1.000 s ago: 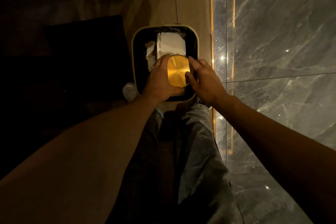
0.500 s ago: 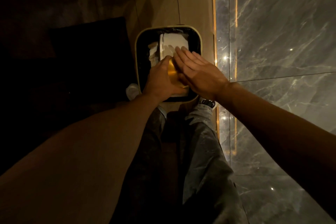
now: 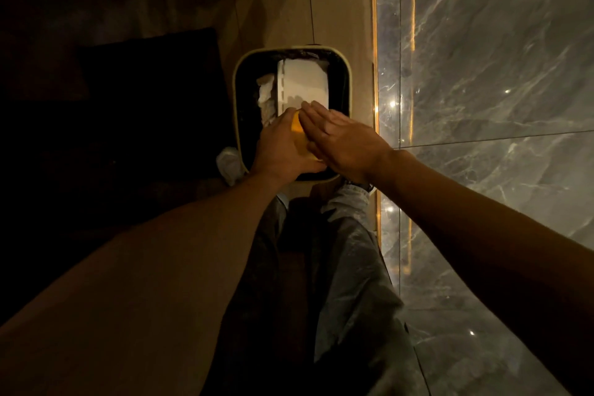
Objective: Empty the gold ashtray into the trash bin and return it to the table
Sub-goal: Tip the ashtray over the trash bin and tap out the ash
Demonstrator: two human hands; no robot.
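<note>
Right hand now flat w/ fingers straight on shiny gold ashtray, gripped by left hand over cream-rimmed black trash bin.

Marble wall right; dark mat left.

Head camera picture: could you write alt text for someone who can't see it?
Seen from above, a left hand holds a gold ashtray over an open trash bin while the flat right hand lies against it. White trash sits inside the bin, beside a marble wall.
</note>
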